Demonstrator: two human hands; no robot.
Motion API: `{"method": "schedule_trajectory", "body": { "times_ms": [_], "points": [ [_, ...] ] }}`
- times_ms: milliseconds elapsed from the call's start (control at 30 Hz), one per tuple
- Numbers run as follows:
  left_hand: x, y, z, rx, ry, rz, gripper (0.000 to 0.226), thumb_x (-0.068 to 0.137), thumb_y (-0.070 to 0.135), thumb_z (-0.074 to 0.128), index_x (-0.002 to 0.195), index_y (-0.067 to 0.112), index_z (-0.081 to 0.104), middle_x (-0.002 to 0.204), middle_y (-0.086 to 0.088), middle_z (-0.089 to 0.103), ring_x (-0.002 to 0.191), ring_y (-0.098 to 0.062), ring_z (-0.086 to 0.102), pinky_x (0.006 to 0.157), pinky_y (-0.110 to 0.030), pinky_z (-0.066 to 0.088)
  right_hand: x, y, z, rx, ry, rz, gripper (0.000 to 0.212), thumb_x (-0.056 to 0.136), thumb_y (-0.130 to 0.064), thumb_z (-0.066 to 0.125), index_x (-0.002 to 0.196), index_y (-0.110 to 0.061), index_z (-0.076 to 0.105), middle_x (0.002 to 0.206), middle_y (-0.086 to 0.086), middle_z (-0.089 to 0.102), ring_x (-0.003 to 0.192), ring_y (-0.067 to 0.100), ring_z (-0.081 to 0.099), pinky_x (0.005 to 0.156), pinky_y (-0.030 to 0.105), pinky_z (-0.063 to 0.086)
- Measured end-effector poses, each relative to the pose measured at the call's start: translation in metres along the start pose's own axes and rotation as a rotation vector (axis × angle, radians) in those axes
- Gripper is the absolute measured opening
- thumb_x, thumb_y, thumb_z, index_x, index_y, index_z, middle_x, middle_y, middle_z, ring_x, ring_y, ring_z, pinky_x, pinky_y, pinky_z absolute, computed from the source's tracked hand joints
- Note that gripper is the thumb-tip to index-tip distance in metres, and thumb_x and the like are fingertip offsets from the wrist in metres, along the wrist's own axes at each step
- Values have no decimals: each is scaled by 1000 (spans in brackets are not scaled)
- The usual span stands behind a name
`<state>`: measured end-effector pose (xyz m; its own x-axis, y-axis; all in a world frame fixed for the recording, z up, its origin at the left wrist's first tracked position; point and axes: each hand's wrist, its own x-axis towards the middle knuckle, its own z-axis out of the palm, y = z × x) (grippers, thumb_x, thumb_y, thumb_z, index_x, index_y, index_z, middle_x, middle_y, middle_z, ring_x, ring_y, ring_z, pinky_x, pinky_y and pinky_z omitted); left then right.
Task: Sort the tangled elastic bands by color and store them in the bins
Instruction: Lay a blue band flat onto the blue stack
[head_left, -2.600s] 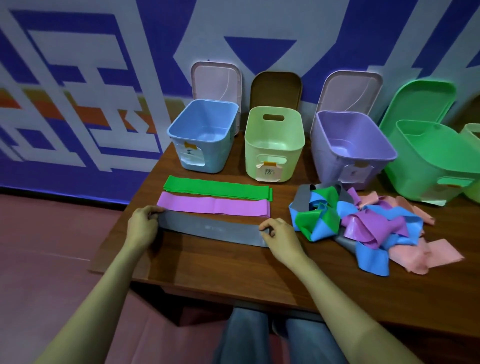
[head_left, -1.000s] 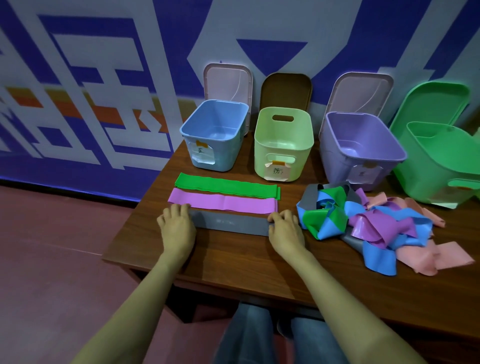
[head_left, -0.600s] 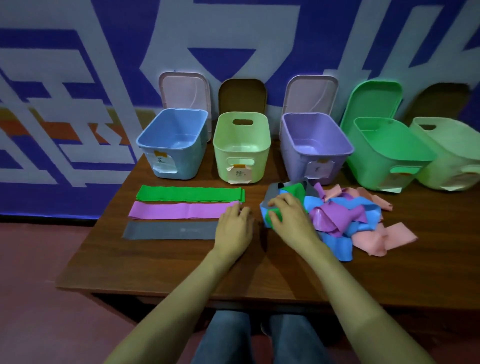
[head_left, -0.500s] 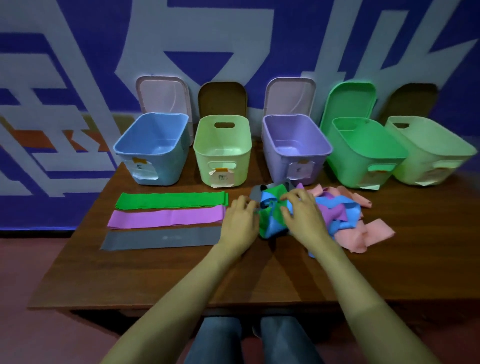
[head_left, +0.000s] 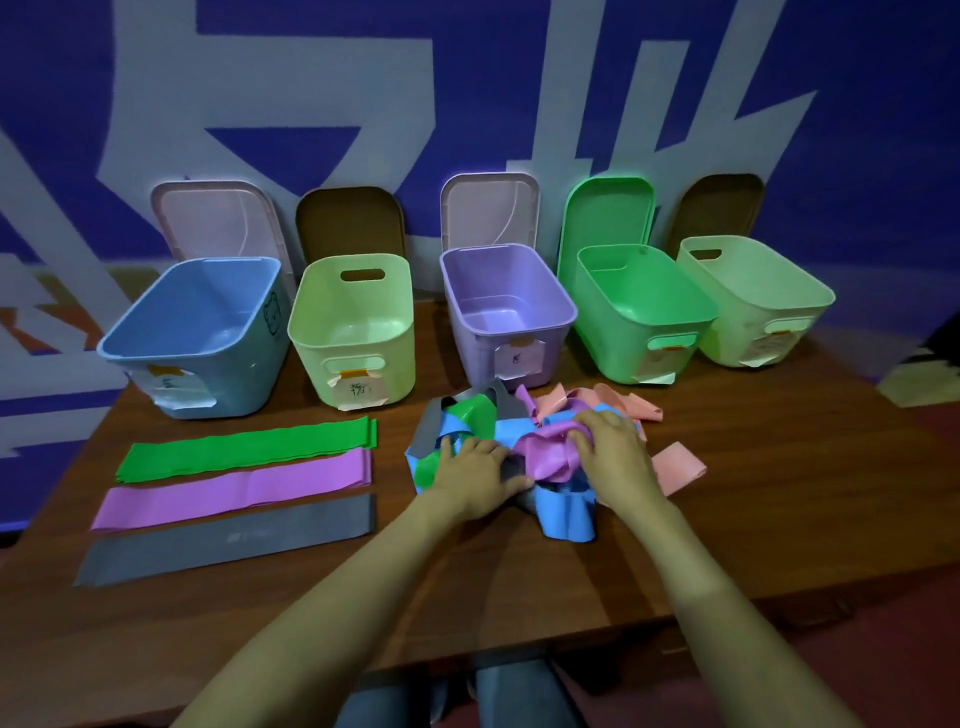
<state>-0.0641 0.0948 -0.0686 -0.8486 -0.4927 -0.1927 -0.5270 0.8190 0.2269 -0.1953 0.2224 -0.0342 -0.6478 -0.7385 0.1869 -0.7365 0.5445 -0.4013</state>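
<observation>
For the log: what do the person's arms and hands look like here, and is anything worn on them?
Both forearms are bare right up to the frame edge, with no sleeves in view. The left hand and right hand are ungloved. No watch, bracelet or ring shows on either, and no markings are visible.

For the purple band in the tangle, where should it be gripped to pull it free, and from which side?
Grip the purple band at its raised, bunched fold atop the tangle, from above and the right, where the right hand pinches it. That fold lies exposed; its lower part seems to run under other loops. The left hand, flat on the tangle, can likely hold the rest down.
</observation>
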Motion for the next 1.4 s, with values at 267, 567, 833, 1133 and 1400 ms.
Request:
{"method": "schedule_trajectory", "body": {
  "times_ms": [267,567,833,1133,1400],
  "points": [
    [7,28,-58,-504,423,99,71,81,51,65,140,23,39,141,0,43,132,-19,33,105,-31,24,38,-48,-70,463,142,-159,18,97,-16,43,103,-12,60,95,4,64,85,18,55,66,24,33],
    [10,49,-111,-1020,126,332,42,91,14,60,131,10,47,128,-3,58,115,-13,56,99,-25,46,87,-87,-132,769,196,-192,23,97,-10,41,110,-14,59,101,0,61,92,12,54,73,17,40],
    [6,26,-134,-1085,387,111,10,89,24,63,90,15,65,85,0,68,76,-10,61,57,-15,46,102,-86,-156,572,270,-178,20,92,-10,51,108,-14,62,101,1,61,95,17,56,83,31,47],
    [6,1,-175,-1106,451,-60,58,69,38,81,102,-1,54,89,-13,67,65,-12,59,48,-16,43,95,-64,-131,419,87,-62,18,91,-10,51,105,-7,63,96,11,63,87,27,57,75,36,46],
    [0,-18,-184,-1167,492,-17,29,83,-6,62,105,12,55,76,-2,53,69,-15,52,62,-27,45,97,-50,-119,613,-17,100,10,88,-6,53,88,-13,61,88,9,57,84,18,48,69,28,35]
  ]
}}
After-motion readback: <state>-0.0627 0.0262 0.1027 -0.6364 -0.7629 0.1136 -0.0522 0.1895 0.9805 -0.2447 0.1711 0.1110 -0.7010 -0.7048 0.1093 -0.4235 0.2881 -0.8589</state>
